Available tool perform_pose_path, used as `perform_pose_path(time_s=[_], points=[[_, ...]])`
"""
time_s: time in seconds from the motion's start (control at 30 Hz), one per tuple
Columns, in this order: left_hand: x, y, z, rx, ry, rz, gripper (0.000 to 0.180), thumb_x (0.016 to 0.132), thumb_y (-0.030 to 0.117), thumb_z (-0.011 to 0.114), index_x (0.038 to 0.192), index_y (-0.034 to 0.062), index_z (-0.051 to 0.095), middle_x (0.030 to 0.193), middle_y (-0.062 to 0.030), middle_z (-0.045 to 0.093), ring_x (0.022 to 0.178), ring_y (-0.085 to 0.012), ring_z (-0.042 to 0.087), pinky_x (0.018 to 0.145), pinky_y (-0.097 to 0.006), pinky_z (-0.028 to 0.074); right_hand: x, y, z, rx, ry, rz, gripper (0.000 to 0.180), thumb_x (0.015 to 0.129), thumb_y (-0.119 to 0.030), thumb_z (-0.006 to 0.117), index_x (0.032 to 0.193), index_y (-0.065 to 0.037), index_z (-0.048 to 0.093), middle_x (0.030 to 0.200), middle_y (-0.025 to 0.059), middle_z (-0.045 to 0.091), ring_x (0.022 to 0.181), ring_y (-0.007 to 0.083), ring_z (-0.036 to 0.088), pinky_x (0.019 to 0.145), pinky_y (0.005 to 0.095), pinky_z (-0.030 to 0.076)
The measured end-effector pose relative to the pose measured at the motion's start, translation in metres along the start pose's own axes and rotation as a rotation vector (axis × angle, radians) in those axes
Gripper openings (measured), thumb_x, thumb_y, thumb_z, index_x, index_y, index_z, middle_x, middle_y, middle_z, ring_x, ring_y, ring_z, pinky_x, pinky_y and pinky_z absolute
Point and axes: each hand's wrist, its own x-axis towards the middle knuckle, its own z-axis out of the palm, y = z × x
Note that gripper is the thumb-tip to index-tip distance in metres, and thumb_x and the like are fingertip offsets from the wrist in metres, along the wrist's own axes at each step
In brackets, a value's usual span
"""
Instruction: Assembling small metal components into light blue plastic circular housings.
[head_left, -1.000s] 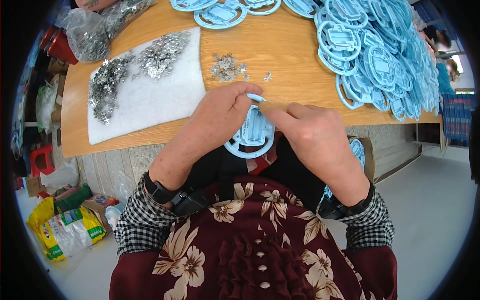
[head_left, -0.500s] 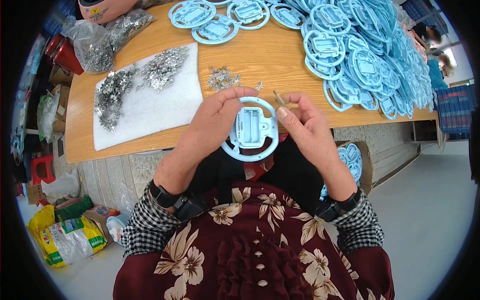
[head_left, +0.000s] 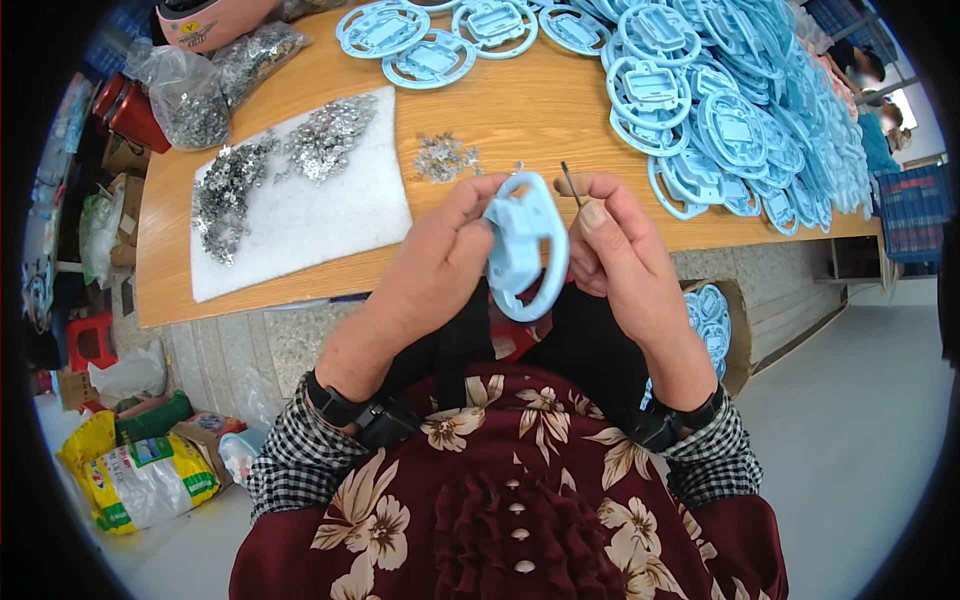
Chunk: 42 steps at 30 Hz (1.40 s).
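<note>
The left hand (head_left: pixel 440 265) clamps a light-blue plastic ring part (head_left: pixel 525 248) edge-on, just off the wooden surface (head_left: pixel 520 110), exposing its side to the thin metal pin (head_left: pixel 569 183) pinched by the right hand (head_left: pixel 610 250).

Wooden workbench (head_left: pixel 500 110), white foam pad (head_left: pixel 320 215) strewn with small metal clips (head_left: pixel 225 190), heaped pale-blue plastic rings (head_left: pixel 760 110) — clear bags of clips (head_left: pixel 190 100), yellow sack (head_left: pixel 130 480) below.
</note>
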Motion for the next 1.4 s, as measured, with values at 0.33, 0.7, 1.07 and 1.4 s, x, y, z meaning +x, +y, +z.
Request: perform_pose_path(time_s=[0.33,0.7,1.07,1.4], points=[[-0.005,-0.017,0.0,-0.675,-0.038,0.025,0.056,0.107,0.029,0.051,0.154,0.0021,0.036,0.144,-0.0176,0.053,0.121,-0.0244,0.062,0.096,-0.034,0.056,0.003,0.02,0.02,-0.872,0.134,-0.438,0.021,0.096,-0.002,0.062,0.116,-0.002,0.067,0.098,0.0178,0.072,0.088,0.0302,0.072,0.076,0.0343,0.056],[0.0,-0.013,0.015,-0.785,0.025,-0.072,0.055,0.103,0.034,0.058,0.147,0.0023,0.046,0.131,-0.0265,0.061,0.108,-0.0233,0.068,0.087,-0.032,0.058,-0.001,0.02,0.022,-1.246,0.048,-0.555,0.034,0.085,-0.001,0.069,0.118,-0.01,0.07,0.085,0.0104,0.069,0.071,0.0306,0.069,0.067,0.0391,0.056],[0.004,-0.02,0.021,-0.602,-0.018,-0.24,0.049,0.107,0.025,0.047,0.148,0.0011,0.038,0.131,-0.0145,0.059,0.114,-0.0214,0.062,0.101,-0.038,0.05,-0.018,0.001,0.008,-0.73,0.086,-0.421,0.031,0.085,-0.01,0.079,0.112,-0.003,0.066,0.069,-0.0054,0.05,0.06,0.0037,0.044,0.058,0.0215,0.043],[-0.02,0.03,-0.008,0.081,-0.007,0.045,0.027,0.104,0.021,0.056,0.123,0.0027,0.061,0.11,-0.0059,0.069,0.098,-0.0104,0.064,0.087,-0.029,0.053,-0.004,-0.01,0.007,-0.442,-0.141,0.012,0.014,0.102,-0.013,0.06,0.106,0.001,0.062,0.088,-0.0043,0.06,0.079,0.0031,0.051,0.07,0.0217,0.043]])
